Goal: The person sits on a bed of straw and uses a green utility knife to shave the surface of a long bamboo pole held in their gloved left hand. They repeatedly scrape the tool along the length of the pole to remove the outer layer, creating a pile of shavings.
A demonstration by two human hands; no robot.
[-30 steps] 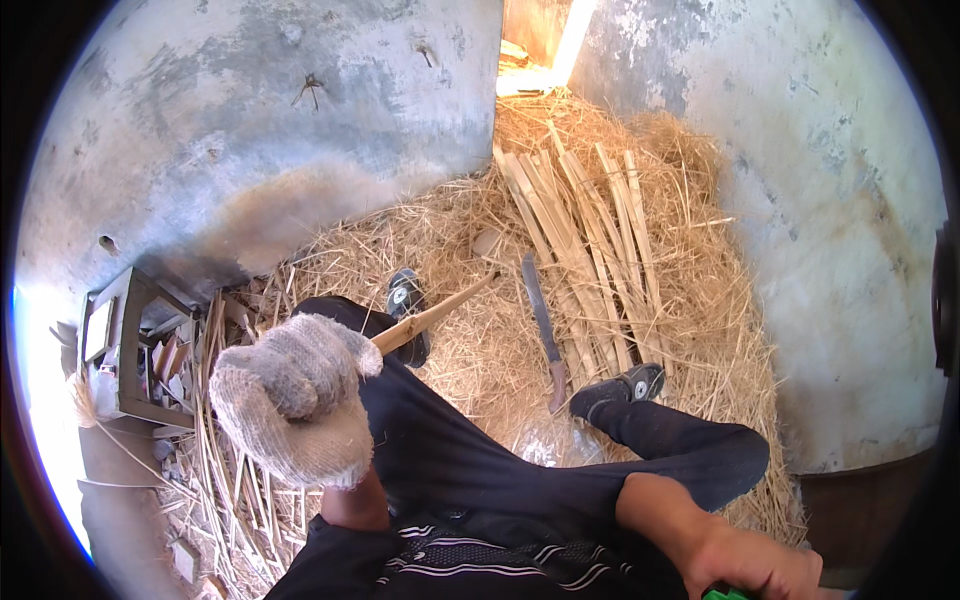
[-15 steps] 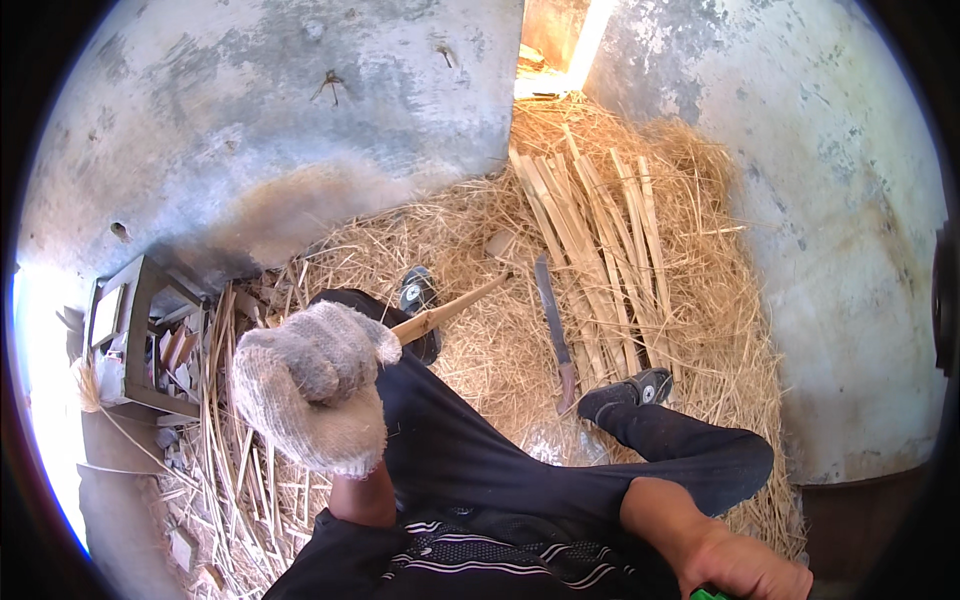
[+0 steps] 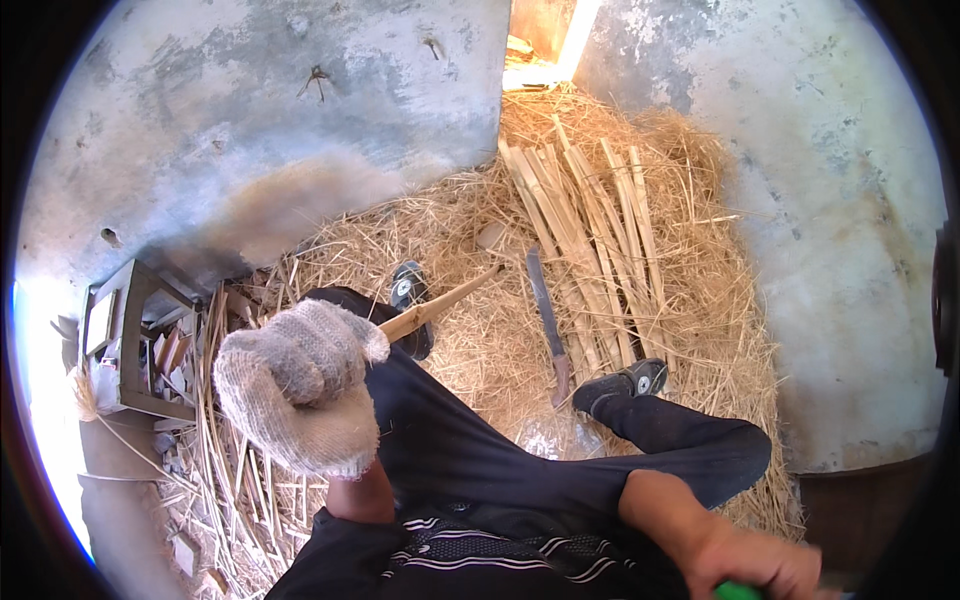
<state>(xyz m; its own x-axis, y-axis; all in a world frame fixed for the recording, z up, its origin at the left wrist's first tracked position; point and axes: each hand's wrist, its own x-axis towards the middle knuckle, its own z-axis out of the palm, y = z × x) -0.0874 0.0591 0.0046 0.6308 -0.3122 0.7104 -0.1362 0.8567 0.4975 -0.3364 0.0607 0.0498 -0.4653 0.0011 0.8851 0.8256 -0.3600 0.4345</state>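
My left hand (image 3: 300, 390), in a thick grey-white knitted glove, is closed round a split bamboo strip (image 3: 436, 308). The strip slants away to the upper right and narrows to a dark tip; its other end is hidden by the glove. Low at the right edge, my bare right hand (image 3: 745, 562) is closed on a green-handled tool (image 3: 738, 591). Only a bit of green shows below the fingers, so its kind is hard to tell. A long knife (image 3: 546, 315) with a dark blade and brownish handle lies on the straw beyond my legs.
Several pale split bamboo strips (image 3: 575, 230) lie side by side on the straw (image 3: 470, 385). Thin offcuts (image 3: 240, 470) are heaped at the left, beside a wooden frame (image 3: 135, 340) with rubble in it. Worn plaster walls (image 3: 260, 110) enclose the corner. My shod feet rest on the straw.
My right hand has shifted slightly right, with more of the green showing and some blur. The left hand still grips the bamboo strip, and the whole view has shifted a little.
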